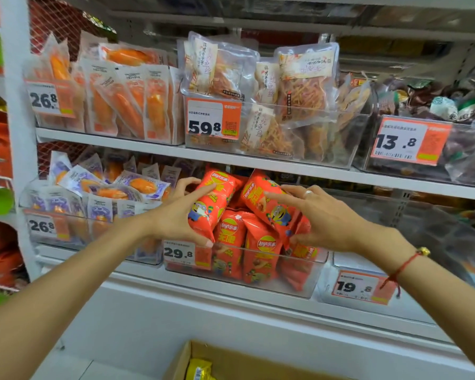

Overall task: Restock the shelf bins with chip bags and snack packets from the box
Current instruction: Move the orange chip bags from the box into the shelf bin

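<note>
**Both hands on red chip bags at lower-shelf bin**

Left hand (176, 215) grips a red chip bag (211, 198), thumb under its lower edge, fingers curled over the top. Right hand (321, 218) holds a second red chip bag (269, 204), fingers spread over it, thumb at its lower right corner; ring on one finger, red string bracelet (401, 267) on the wrist. Both bags tilt above a clear bin (307, 281) tagged 29.8, with more red bags standing upright inside. Purple-orange packets (107, 187) fill the bin to the left. Shelf above: orange packets (126, 100), shredded-snack pouches (299, 86). Cardboard box (231, 360) at bottom edge, yellow packet (199, 368) inside.
</note>
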`<action>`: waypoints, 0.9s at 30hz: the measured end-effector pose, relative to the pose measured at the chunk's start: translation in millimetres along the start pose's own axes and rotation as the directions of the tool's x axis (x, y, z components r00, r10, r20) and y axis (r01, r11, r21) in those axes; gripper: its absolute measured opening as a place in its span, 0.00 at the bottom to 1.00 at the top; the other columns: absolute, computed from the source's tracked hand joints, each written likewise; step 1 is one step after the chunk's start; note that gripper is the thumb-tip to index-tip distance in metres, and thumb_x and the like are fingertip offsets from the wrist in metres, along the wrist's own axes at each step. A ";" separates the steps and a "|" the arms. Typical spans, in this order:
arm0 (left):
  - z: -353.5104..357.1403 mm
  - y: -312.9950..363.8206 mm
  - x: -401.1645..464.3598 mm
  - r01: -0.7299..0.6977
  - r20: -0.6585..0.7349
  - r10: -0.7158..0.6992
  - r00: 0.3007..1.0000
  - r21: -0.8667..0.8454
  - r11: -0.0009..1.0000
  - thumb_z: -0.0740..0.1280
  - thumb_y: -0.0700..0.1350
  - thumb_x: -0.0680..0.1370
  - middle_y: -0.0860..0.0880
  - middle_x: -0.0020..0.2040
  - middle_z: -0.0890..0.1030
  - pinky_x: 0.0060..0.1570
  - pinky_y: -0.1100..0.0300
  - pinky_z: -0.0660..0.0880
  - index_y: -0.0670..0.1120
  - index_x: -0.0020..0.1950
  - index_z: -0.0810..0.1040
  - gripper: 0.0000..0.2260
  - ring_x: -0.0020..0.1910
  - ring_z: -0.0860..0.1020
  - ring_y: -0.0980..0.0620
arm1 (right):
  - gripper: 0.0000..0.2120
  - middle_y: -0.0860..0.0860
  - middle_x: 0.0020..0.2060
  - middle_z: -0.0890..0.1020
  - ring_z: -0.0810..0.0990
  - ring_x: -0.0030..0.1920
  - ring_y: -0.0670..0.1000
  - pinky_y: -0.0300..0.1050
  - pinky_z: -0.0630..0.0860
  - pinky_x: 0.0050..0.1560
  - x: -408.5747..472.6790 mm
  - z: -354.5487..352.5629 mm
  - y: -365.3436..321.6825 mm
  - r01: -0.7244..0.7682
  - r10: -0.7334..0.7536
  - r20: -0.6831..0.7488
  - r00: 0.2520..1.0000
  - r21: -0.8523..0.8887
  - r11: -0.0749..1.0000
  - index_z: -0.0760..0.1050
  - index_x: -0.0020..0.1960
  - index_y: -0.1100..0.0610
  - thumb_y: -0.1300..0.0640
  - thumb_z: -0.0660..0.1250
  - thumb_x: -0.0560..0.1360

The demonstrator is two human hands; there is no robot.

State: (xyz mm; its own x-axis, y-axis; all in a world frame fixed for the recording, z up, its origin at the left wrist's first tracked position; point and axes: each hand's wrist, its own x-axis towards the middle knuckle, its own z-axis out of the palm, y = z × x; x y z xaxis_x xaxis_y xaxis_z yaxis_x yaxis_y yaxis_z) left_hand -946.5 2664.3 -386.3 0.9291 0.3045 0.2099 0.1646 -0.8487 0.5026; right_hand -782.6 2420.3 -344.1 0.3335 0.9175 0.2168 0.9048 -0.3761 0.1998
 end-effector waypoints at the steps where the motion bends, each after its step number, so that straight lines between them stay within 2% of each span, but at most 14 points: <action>1: 2.5 -2.2 0.1 -0.024 -0.038 0.024 0.999 -0.011 1.000 0.80 0.51 0.64 0.54 0.72 0.50 0.67 0.58 0.64 0.59 0.76 0.54 0.49 0.71 0.57 0.51 | 0.43 0.49 0.76 0.55 0.65 0.64 0.56 0.52 0.72 0.60 3.6 -1.8 2.7 -0.004 0.005 0.025 1.000 -0.004 1.000 0.51 0.74 0.35 0.45 0.72 0.67; 4: 8.2 -8.1 1.8 -0.095 -0.189 0.087 0.978 -0.034 0.995 0.78 0.55 0.65 0.55 0.72 0.59 0.66 0.52 0.69 0.63 0.71 0.63 0.38 0.69 0.65 0.52 | 0.39 0.52 0.75 0.60 0.68 0.68 0.55 0.50 0.68 0.64 11.8 -1.6 9.7 0.003 -0.003 0.003 1.000 0.063 0.998 0.61 0.72 0.36 0.48 0.74 0.65; 6: 8.9 -9.3 3.8 -0.103 -0.285 0.070 0.956 -0.102 0.989 0.75 0.59 0.64 0.55 0.71 0.65 0.65 0.50 0.69 0.62 0.68 0.68 0.34 0.68 0.68 0.53 | 0.33 0.49 0.71 0.68 0.71 0.67 0.53 0.49 0.71 0.61 13.1 2.4 11.1 -0.020 0.036 -0.109 0.993 0.147 0.989 0.67 0.69 0.39 0.47 0.74 0.66; 9: 4.9 -8.2 10.8 -0.077 -0.372 -0.044 0.927 -0.305 0.949 0.72 0.64 0.62 0.55 0.67 0.72 0.59 0.49 0.75 0.61 0.67 0.70 0.34 0.61 0.75 0.53 | 0.31 0.49 0.60 0.79 0.77 0.60 0.53 0.49 0.74 0.56 14.7 16.2 8.6 -0.124 0.249 -0.324 0.913 0.361 0.924 0.72 0.67 0.44 0.45 0.75 0.65; 11: 3.7 -3.5 20.3 -0.036 -0.384 -0.092 0.919 -0.313 0.949 0.71 0.70 0.60 0.54 0.65 0.75 0.59 0.48 0.75 0.59 0.68 0.70 0.38 0.60 0.76 0.52 | 0.31 0.51 0.56 0.82 0.79 0.56 0.53 0.47 0.74 0.54 20.8 27.2 1.6 -0.185 0.391 -0.395 0.832 0.466 0.865 0.73 0.66 0.45 0.45 0.76 0.65; 13: 8.6 7.8 33.2 0.012 -0.407 -0.126 0.905 -0.271 0.963 0.68 0.75 0.58 0.54 0.62 0.77 0.59 0.48 0.74 0.58 0.65 0.71 0.40 0.58 0.77 0.52 | 0.31 0.52 0.56 0.81 0.79 0.56 0.54 0.47 0.73 0.54 32.7 36.6 -10.3 -0.218 0.473 -0.399 0.786 0.537 0.815 0.73 0.67 0.45 0.45 0.76 0.65; 15: 16.4 19.9 44.5 0.061 -0.445 -0.130 0.886 -0.166 0.984 0.68 0.72 0.60 0.54 0.59 0.78 0.57 0.50 0.75 0.57 0.62 0.71 0.35 0.57 0.77 0.51 | 0.31 0.53 0.60 0.79 0.78 0.58 0.55 0.49 0.74 0.57 46.5 44.6 -22.1 -0.217 0.491 -0.401 0.774 0.561 0.799 0.71 0.68 0.45 0.46 0.75 0.66; 16: 20.5 21.6 48.6 0.072 -0.439 -0.101 0.893 -0.084 0.994 0.70 0.69 0.64 0.53 0.60 0.78 0.56 0.50 0.74 0.57 0.62 0.71 0.31 0.57 0.77 0.49 | 0.31 0.54 0.63 0.77 0.77 0.61 0.56 0.49 0.73 0.59 51.8 49.3 -27.1 -0.219 0.472 -0.392 0.790 0.538 0.814 0.70 0.69 0.45 0.47 0.74 0.68; 18: 21.7 17.1 50.4 0.045 -0.320 -0.029 0.947 0.043 0.998 0.69 0.64 0.70 0.53 0.65 0.76 0.58 0.50 0.73 0.56 0.66 0.68 0.28 0.62 0.75 0.49 | 0.30 0.54 0.66 0.75 0.74 0.64 0.55 0.47 0.70 0.61 56.3 57.9 -31.8 -0.241 0.441 -0.325 0.837 0.505 0.829 0.67 0.71 0.45 0.47 0.71 0.71; 21: 6.2 2.2 46.0 -0.016 -0.113 0.040 0.993 0.208 0.978 0.65 0.63 0.74 0.53 0.74 0.64 0.68 0.50 0.65 0.58 0.73 0.62 0.30 0.72 0.64 0.51 | 0.28 0.53 0.64 0.77 0.75 0.62 0.57 0.48 0.71 0.59 51.4 60.8 -26.2 -0.281 0.430 -0.250 0.868 0.467 0.839 0.68 0.71 0.46 0.41 0.66 0.73; 24: -4.4 4.9 49.4 -0.053 -0.092 0.094 0.991 0.376 0.925 0.61 0.64 0.75 0.52 0.76 0.58 0.70 0.51 0.62 0.55 0.75 0.59 0.31 0.74 0.58 0.50 | 0.30 0.55 0.59 0.77 0.73 0.61 0.58 0.52 0.72 0.60 51.4 52.7 -16.1 -0.269 0.404 -0.234 0.884 0.451 0.851 0.74 0.66 0.49 0.36 0.66 0.68; 27: 5.1 10.9 48.8 -0.062 -0.080 0.106 0.991 0.432 0.900 0.60 0.61 0.77 0.52 0.77 0.56 0.65 0.50 0.67 0.57 0.77 0.51 0.31 0.71 0.64 0.46 | 0.25 0.52 0.61 0.74 0.73 0.62 0.54 0.47 0.70 0.60 55.8 47.0 -17.9 -0.204 0.340 -0.177 0.924 0.524 0.827 0.69 0.65 0.52 0.43 0.68 0.72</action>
State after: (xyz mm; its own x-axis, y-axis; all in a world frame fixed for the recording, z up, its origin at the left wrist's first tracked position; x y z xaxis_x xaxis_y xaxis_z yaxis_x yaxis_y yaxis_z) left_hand -897.7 2667.7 -374.9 0.9117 0.2462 0.3290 0.2338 -0.9692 0.0774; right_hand -767.7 2484.3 -380.5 0.5686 0.6966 0.4375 0.8191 -0.4302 -0.3795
